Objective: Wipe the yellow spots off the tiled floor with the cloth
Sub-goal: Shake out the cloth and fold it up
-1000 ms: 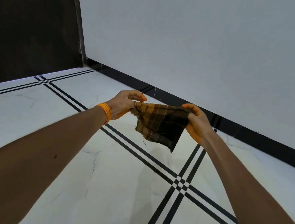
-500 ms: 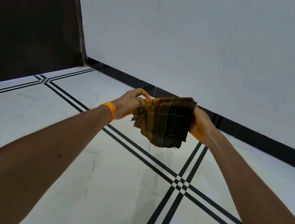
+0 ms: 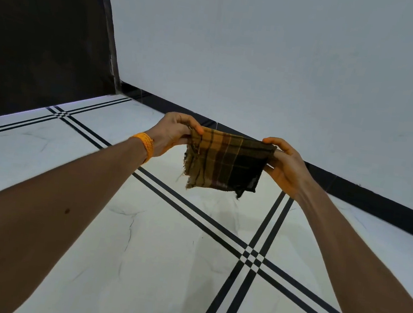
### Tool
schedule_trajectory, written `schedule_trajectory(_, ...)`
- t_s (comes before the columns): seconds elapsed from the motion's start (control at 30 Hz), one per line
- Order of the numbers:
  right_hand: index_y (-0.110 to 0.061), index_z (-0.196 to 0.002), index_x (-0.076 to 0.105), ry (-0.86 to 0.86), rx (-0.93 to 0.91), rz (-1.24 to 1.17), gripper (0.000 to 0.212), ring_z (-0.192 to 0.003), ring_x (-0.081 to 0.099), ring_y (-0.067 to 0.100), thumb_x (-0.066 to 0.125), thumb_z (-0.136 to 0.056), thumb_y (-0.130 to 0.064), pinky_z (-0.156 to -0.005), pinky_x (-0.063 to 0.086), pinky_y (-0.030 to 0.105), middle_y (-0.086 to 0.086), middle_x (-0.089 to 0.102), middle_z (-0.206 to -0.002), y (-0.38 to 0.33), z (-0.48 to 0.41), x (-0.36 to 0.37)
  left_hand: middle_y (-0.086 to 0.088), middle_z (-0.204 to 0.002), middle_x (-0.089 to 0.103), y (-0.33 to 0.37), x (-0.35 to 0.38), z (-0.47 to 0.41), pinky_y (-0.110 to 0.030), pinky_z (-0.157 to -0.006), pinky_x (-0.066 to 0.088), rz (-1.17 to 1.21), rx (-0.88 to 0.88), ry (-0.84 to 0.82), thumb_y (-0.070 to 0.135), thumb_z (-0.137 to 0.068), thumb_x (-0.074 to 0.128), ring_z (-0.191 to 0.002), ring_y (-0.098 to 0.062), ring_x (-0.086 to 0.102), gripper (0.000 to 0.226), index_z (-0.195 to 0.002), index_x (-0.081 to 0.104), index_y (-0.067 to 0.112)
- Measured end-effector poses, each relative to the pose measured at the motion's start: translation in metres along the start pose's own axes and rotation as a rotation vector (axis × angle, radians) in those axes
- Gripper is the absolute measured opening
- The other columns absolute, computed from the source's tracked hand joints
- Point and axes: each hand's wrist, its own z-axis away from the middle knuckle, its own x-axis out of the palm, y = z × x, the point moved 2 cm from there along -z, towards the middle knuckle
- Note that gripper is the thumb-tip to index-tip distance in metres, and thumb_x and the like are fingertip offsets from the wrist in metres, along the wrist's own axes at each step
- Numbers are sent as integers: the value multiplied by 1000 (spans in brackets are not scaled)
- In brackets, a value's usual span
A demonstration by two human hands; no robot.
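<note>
Cloth [image 3: 225, 162]: a frayed yellow-brown plaid square, held up in the air above the floor, stretched flat between both hands.
Left hand [image 3: 174, 133]: pinching the cloth's left top corner; an orange band [image 3: 144, 144] sits on that wrist.
Right hand [image 3: 283, 165]: clasping the cloth's right edge.
Tiled floor [image 3: 151, 258]: white marbled tiles, crossed by paired black lines.
Wall [image 3: 264, 59]: pale, on the far side, with a black skirting [image 3: 352, 191].
</note>
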Motion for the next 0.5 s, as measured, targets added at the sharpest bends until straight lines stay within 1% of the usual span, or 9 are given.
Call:
schedule_trajectory(0.07,-19,-101,69,-3,4,17,29,-108,63,25,48,-102,0,-90,55,36,4,69,-105,0,0,4,-23,-106,68,0,0,0,-32,-77,60,-40,1,15,-10,-96,46,-100,-31,69,32,-82,69,7)
schedule_trajectory(0.13,-19,-103,68,0,16,38,28,-112,62,28,45,-103,-2,-96,54,44,6,67,-109,2,1,5,-23,-108,68,-3,5,0,-36,-82,59,-68,-12,10,-7,-97,44,-99,-30,69,33,-85,70,10)
schedule_trajectory(0.2,-19,-115,66,34,35,45,24,-118,60,30,47,-105,-10,-102,51,49,8,65,-119,7,-1,8,-22,-108,69,-5,9,0,-40,-85,58,-76,-20,17,-4,-99,41,-99,-28,69,34,-93,71,11)
schedule_trajectory(0.23,-19,-124,64,64,53,59,24,-122,59,29,48,-106,-18,-104,50,49,7,64,-125,9,-1,10,-20,-105,69,-7,10,0,-42,-85,58,-69,-29,27,-2,-100,39,-98,-28,69,34,-97,70,12)
schedule_trajectory(0.3,-19,-134,60,103,113,93,37,-127,57,28,47,-106,-39,-109,45,50,5,64,-132,11,0,16,-15,-102,67,-11,14,-1,-43,-86,58,-60,-62,81,3,-103,36,-96,-27,67,34,-101,67,16)
schedule_trajectory(0.37,-22,-139,57,65,176,115,54,-129,56,25,37,-104,-57,-113,41,49,2,62,-137,11,2,23,-17,-106,66,-18,19,-2,-45,-89,55,-72,-84,135,8,-105,32,-98,-28,64,35,-100,64,20)
schedule_trajectory(0.4,-23,-141,55,43,205,123,61,-128,55,25,32,-102,-63,-112,40,49,1,61,-138,11,3,27,-18,-105,65,-21,22,-2,-44,-87,55,-77,-95,147,10,-105,30,-96,-27,63,35,-100,63,21)
schedule_trajectory(0.47,-23,-140,56,42,251,116,68,-126,56,26,26,-100,-69,-109,40,50,3,61,-137,11,5,31,-13,-94,62,-24,28,-1,-36,-80,53,-57,-146,162,12,-105,27,-92,-25,61,36,-100,61,19)
schedule_trajectory(0.5,-22,-138,58,51,279,100,68,-125,56,27,26,-100,-69,-108,41,51,5,63,-135,11,6,32,-12,-91,62,-25,29,-1,-34,-79,52,-2,-185,172,13,-104,28,-92,-25,61,34,-99,62,16)
